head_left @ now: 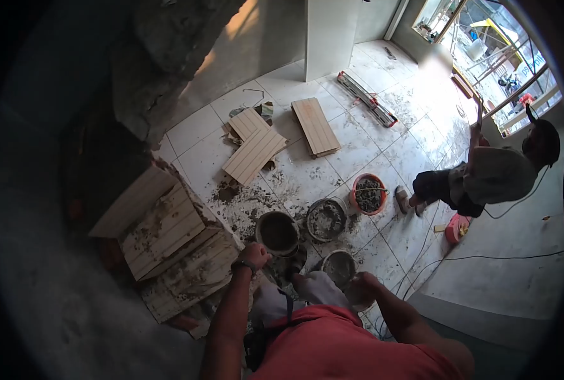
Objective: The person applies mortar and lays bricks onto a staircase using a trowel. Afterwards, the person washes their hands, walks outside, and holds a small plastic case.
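Note:
My left hand (255, 255), with a dark band at its wrist, is closed beside the near edge of a dark bucket (277, 233) holding grey wet mix; what the fingers hold, if anything, is hidden. On the right, my right hand (364, 288) hangs low next to a smaller dark bucket (339, 268). Its fingers are too unclear to read, and I cannot tell whether it touches that bucket. Farther out stand a black bucket (326, 220) with grey residue and an orange bucket (369, 194) filled with dark lumpy mix.
Tiled steps (165, 237) smeared with mortar rise at left. Stacked wood-look tiles (255, 149) and another stack (315, 126) lie on the floor beyond, near a tile cutter (367, 99). A co-worker (491, 174) stands at right by a pink container (457, 228) and loose cables (504, 258).

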`<state>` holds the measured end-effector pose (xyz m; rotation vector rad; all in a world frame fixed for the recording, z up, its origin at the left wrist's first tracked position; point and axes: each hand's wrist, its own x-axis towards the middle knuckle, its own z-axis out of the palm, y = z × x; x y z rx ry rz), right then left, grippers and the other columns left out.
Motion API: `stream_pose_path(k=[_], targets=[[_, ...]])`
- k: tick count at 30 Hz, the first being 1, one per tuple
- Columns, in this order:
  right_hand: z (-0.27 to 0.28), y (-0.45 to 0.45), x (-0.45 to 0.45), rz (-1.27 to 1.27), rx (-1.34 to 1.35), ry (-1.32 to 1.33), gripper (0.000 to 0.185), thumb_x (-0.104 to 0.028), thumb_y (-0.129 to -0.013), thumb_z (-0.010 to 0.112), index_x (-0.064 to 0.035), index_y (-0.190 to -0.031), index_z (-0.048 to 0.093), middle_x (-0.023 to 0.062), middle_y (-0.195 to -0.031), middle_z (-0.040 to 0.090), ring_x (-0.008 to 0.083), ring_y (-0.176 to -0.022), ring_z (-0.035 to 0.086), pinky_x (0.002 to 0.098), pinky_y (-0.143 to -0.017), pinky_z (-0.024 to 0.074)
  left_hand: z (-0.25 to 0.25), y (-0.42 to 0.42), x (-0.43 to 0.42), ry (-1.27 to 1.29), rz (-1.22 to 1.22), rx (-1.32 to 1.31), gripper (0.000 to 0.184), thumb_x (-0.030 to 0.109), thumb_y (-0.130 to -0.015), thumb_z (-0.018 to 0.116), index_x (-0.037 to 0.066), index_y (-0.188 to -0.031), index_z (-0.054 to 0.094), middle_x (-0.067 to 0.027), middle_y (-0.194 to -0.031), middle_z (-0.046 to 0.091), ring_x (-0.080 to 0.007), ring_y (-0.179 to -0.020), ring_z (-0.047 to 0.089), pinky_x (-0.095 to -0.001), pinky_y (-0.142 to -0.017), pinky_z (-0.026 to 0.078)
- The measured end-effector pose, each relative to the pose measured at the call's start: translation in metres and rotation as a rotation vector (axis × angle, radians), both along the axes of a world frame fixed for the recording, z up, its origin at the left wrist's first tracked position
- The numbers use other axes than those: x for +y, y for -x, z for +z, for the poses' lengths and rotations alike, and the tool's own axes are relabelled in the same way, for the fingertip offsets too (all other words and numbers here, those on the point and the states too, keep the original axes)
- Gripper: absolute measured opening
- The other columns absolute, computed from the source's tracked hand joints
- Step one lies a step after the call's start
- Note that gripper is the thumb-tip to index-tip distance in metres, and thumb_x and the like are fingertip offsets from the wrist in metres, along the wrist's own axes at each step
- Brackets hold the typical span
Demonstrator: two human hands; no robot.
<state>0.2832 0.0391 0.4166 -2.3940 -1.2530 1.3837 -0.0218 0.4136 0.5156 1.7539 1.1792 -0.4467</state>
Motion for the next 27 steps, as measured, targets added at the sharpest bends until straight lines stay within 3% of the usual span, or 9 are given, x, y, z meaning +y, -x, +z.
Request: stream_pose_path(k=[1,4,8,11,12,13,16,20,27], targets=[[0.061,-0.013,0.043,-0.074,0.038,0.255,0.050,-0.045,-0.085,0.064,-0.0034,-0.113,0.064,0.0221,-0.106,0.066,0.0333,-0.096,0.066,0.0428,-0.082,0.0517,-0.002,-0.015,0.006,-0.117,-0.060,-0.081,0.025,0.028,-0.074,0.076,0.006,-0.073,0.065,-0.0136,-0.086,0.065,-0.0287,-0.083,0.065,-0.0411,-0.075,0.052],[0.059,-0.039,0.057,-0.279,-0.128,0.092,0.059,-0.047,-0.083,0.066,-0.0017,-0.120,0.062,0.0212,-0.103,0.068,0.0316,-0.100,0.066,0.0415,-0.087,0.0516,0.010,-0.061,0.027,-0.202,-0.144,-0.203,0.024,0.027,-0.072,0.077,0.006,-0.071,0.064,-0.0133,-0.085,0.065,-0.0292,-0.081,0.065,-0.0404,-0.074,0.052],[0.083,-0.052,0.074,-0.561,0.058,0.056,0.038,-0.035,-0.089,0.061,-0.0010,-0.105,0.065,0.0195,-0.094,0.070,0.0264,-0.089,0.070,0.0392,-0.074,0.0551,0.022,-0.109,0.064,-0.314,-0.164,-0.315,0.025,0.026,-0.071,0.078,0.006,-0.071,0.063,-0.0129,-0.084,0.065,-0.0295,-0.082,0.064,-0.0403,-0.075,0.051],[-0.014,-0.063,0.024,-0.060,-0.334,-0.292,0.023,-0.022,-0.088,0.059,-0.0011,-0.096,0.064,0.0143,-0.085,0.070,0.0211,-0.066,0.069,0.0346,-0.058,0.0547,0.049,-0.131,0.086,-0.390,-0.094,-0.378,0.024,0.023,-0.074,0.077,0.005,-0.074,0.062,-0.0128,-0.084,0.064,-0.0292,-0.079,0.064,-0.0395,-0.074,0.052],[0.002,-0.059,0.038,0.073,-0.568,-0.416,0.021,-0.020,-0.087,0.060,-0.0013,-0.096,0.064,0.0136,-0.084,0.070,0.0205,-0.063,0.068,0.0348,-0.057,0.0545,0.052,-0.135,0.093,-0.424,-0.029,-0.400,0.024,0.023,-0.075,0.077,0.005,-0.075,0.062,-0.0129,-0.084,0.064,-0.0290,-0.079,0.064,-0.0390,-0.074,0.052],[0.022,-0.056,0.049,-0.517,-0.021,0.008,0.027,-0.021,-0.083,0.067,-0.0024,-0.101,0.065,0.0170,-0.097,0.069,0.0247,-0.079,0.069,0.0389,-0.071,0.0552,0.030,-0.135,0.105,-0.456,-0.005,-0.497,0.024,0.023,-0.077,0.076,0.004,-0.079,0.062,-0.0133,-0.085,0.065,-0.0283,-0.078,0.065,-0.0384,-0.073,0.052],[0.056,-0.041,0.061,-0.333,-0.030,-0.024,0.037,-0.026,-0.081,0.070,-0.0039,-0.110,0.065,0.0184,-0.102,0.068,0.0287,-0.089,0.068,0.0416,-0.080,0.0532,0.027,-0.141,0.132,-0.396,0.027,-0.453,0.024,0.023,-0.078,0.076,0.004,-0.081,0.063,-0.0135,-0.086,0.065,-0.0282,-0.079,0.065,-0.0384,-0.073,0.052],[0.030,-0.053,0.083,-0.258,-0.031,0.181,0.048,-0.040,-0.082,0.068,-0.0049,-0.114,0.066,0.0192,-0.096,0.069,0.0306,-0.092,0.068,0.0406,-0.082,0.0527,0.030,-0.156,0.151,-0.211,-0.027,-0.158,0.035,0.037,-0.078,0.076,0.005,-0.088,0.066,-0.0146,-0.092,0.068,-0.0293,-0.087,0.067,-0.0388,-0.079,0.052],[0.004,-0.090,0.137,-0.601,-0.004,0.144,0.047,-0.047,-0.080,0.065,-0.0051,-0.100,0.070,0.0172,-0.092,0.070,0.0310,-0.087,0.069,0.0419,-0.079,0.0527,-0.054,-0.219,0.213,0.073,-0.304,-0.009,0.056,0.042,-0.073,0.080,0.006,-0.112,0.063,-0.0139,-0.112,0.066,-0.0235,-0.099,0.066,-0.0346,-0.087,0.051]])
